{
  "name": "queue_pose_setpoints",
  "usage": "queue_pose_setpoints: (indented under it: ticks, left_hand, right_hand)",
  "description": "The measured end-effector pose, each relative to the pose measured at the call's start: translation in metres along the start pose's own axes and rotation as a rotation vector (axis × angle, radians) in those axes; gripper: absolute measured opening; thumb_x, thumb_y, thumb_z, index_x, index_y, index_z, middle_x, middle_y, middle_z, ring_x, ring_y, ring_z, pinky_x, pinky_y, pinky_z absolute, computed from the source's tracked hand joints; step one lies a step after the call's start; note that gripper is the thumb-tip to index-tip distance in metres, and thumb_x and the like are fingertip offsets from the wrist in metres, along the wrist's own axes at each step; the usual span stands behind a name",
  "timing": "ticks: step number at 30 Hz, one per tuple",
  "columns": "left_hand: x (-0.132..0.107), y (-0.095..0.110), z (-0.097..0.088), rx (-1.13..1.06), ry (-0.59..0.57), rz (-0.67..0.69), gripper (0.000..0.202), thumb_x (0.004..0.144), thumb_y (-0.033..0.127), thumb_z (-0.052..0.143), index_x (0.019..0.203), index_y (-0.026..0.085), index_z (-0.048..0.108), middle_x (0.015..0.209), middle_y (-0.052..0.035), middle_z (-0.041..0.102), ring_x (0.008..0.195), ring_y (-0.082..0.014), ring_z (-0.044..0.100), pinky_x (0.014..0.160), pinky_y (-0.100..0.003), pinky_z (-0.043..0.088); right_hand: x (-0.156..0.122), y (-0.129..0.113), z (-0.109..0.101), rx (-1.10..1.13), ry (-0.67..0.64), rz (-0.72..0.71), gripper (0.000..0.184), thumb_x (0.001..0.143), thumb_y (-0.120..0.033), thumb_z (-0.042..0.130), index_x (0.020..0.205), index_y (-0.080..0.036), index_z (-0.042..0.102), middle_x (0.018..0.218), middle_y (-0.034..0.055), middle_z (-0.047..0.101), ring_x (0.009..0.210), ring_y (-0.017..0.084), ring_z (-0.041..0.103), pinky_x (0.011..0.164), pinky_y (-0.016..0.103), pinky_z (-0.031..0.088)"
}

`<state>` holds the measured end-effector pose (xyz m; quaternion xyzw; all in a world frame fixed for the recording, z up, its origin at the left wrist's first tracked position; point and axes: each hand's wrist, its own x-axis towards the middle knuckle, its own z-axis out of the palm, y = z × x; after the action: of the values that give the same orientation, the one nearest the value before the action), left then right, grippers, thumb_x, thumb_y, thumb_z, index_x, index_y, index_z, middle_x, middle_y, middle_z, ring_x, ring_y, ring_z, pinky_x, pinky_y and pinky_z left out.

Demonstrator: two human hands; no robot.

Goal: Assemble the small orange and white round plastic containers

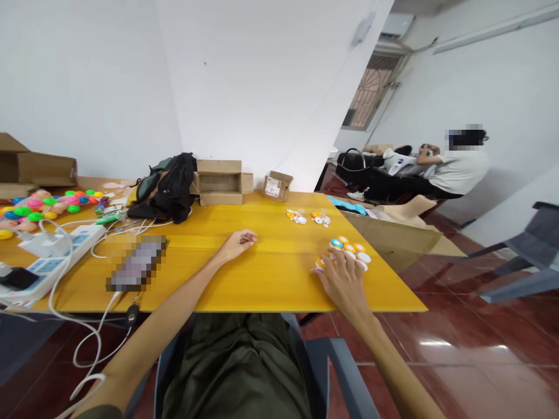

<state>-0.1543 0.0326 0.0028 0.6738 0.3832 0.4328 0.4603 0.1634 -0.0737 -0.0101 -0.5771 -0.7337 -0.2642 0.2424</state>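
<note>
At a yellow table (271, 279), past a white power strip (65, 247), a black bag (170, 186) and an open cardboard box (220, 181), the left forearm lies stretched across the tabletop. The left hand (239, 241) rests on the bare wood with its fingers curled loosely inward, and nothing shows in them. Farther right a small scatter of parts (308, 217) sits apart, near the far edge. The right arm reaches forward to the table's right side, where the right hand (343, 278) lies palm down with its fingers spread over a cluster of round pieces (356, 249) — yellow, white and teal — touching the nearest ones. Whether any piece is pinched cannot be told. Beyond the table, another person (458, 169) sits by the wall.
</note>
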Motion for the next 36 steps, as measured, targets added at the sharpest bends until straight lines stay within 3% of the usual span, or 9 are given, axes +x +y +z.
queue_pose_setpoints:
  ticks: [6,10,16,21,25,30,36]
  left_hand:
    - [0.000,0.000,0.000,0.046,0.035,0.015,0.013,0.074,0.019,0.070,0.087,0.018,0.071,0.089,-0.0054,0.074,0.091,-0.0190,0.069,0.091,-0.034,0.055]
    - [0.000,0.001,0.001,0.079,0.038,0.021,0.011,0.075,0.019,0.070,0.085,0.019,0.070,0.087,-0.0047,0.073,0.089,-0.0192,0.069,0.090,-0.034,0.055]
    - [-0.001,0.002,0.001,0.140,0.061,0.023,0.011,0.075,0.016,0.067,0.086,0.019,0.070,0.088,-0.0041,0.074,0.088,-0.0192,0.069,0.087,-0.033,0.055]
    - [-0.001,0.001,0.003,0.133,0.078,0.023,0.013,0.075,0.014,0.065,0.086,0.019,0.070,0.087,-0.0031,0.074,0.088,-0.0187,0.069,0.086,-0.032,0.055]
    - [-0.001,0.001,0.004,0.106,0.087,0.015,0.013,0.075,0.013,0.065,0.085,0.020,0.070,0.088,-0.0029,0.074,0.088,-0.0184,0.069,0.087,-0.031,0.055]
    - [0.001,0.001,0.004,0.044,0.109,-0.015,0.011,0.075,0.016,0.068,0.085,0.019,0.070,0.088,-0.0034,0.075,0.089,-0.0184,0.069,0.090,-0.033,0.054]
    - [0.003,0.002,0.002,-0.032,0.149,-0.063,0.010,0.074,0.019,0.072,0.083,0.018,0.070,0.086,-0.0039,0.075,0.088,-0.0184,0.069,0.092,-0.034,0.053]
  right_hand:
    - [0.020,0.009,0.004,-0.094,-0.018,0.045,0.031,0.092,-0.024,0.048,0.118,-0.016,0.061,0.133,0.0215,0.058,0.130,0.037,0.043,0.106,0.056,0.029]
    - [0.043,-0.008,0.016,-0.011,-0.036,0.049,0.036,0.092,-0.026,0.051,0.126,-0.015,0.057,0.138,0.0227,0.053,0.133,0.038,0.040,0.108,0.058,0.029]
    - [0.129,-0.037,0.067,0.265,-0.071,0.163,0.050,0.090,-0.043,0.058,0.132,-0.017,0.052,0.146,0.0258,0.044,0.136,0.044,0.036,0.103,0.064,0.033]
    - [0.178,-0.022,0.108,0.342,-0.061,0.394,0.052,0.085,-0.054,0.064,0.122,-0.019,0.060,0.139,0.0264,0.049,0.129,0.046,0.043,0.098,0.068,0.036]
    - [0.184,-0.006,0.128,0.468,-0.076,0.466,0.049,0.083,-0.059,0.065,0.113,-0.020,0.063,0.120,0.0227,0.061,0.117,0.041,0.054,0.094,0.060,0.042]
    - [0.182,-0.003,0.137,0.564,-0.146,0.580,0.045,0.080,-0.046,0.070,0.115,-0.019,0.061,0.110,0.0168,0.068,0.106,0.033,0.063,0.089,0.045,0.049]
    - [0.182,0.001,0.141,0.544,-0.183,0.468,0.030,0.076,-0.036,0.074,0.102,-0.022,0.070,0.109,0.0128,0.070,0.104,0.031,0.065,0.087,0.041,0.050]
